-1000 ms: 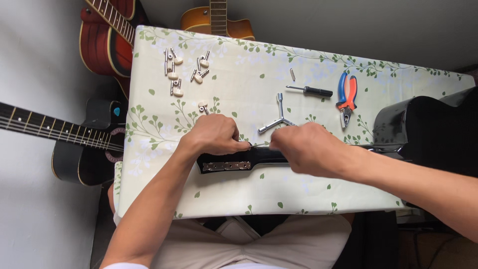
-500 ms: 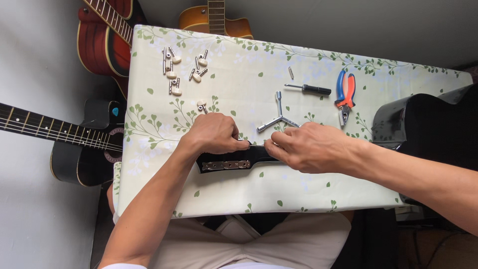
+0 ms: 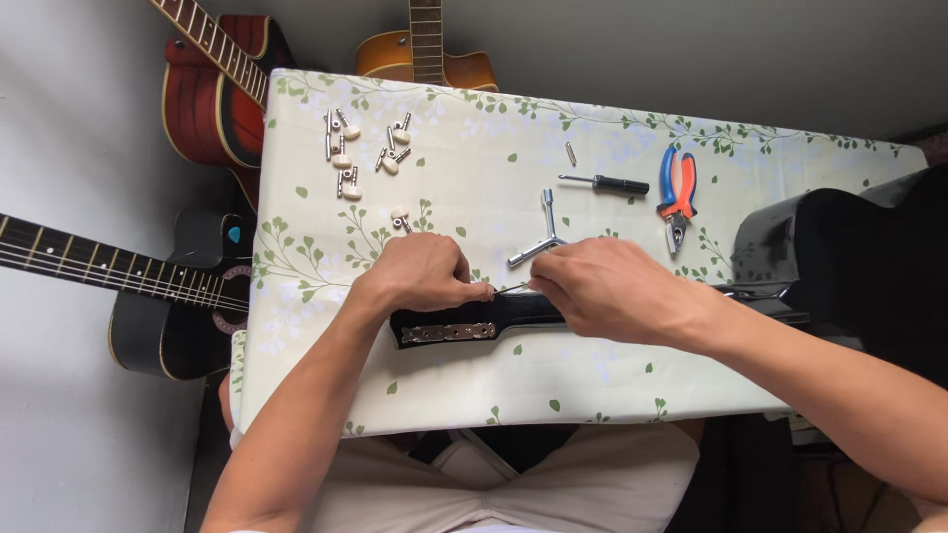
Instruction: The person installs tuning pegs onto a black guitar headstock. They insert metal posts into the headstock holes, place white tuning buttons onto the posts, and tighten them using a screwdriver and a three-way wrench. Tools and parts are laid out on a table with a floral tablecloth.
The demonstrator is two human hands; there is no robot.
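A black guitar headstock (image 3: 444, 331) with a metal tuner plate lies on the flowered tablecloth (image 3: 592, 385), its neck running right to the black guitar body (image 3: 849, 257). My left hand (image 3: 425, 271) rests on the headstock's upper edge, thumb and forefinger pinched. My right hand (image 3: 602, 291) covers the neck just to the right, fingers pinched too. Between the two sets of fingertips runs a thin guitar string (image 3: 509, 288), held at both ends.
Loose tuning pegs (image 3: 346, 158) lie at the table's far left. A three-armed wrench (image 3: 541, 237), a small screwdriver (image 3: 607, 184) and orange-blue pliers (image 3: 676, 192) lie behind my hands. A red guitar (image 3: 212, 89), a black guitar (image 3: 148, 286) and an orange guitar (image 3: 425, 54) stand around the table.
My right hand's fingertips have crept slightly left toward my left hand. The left hand and the headstock have stayed put.
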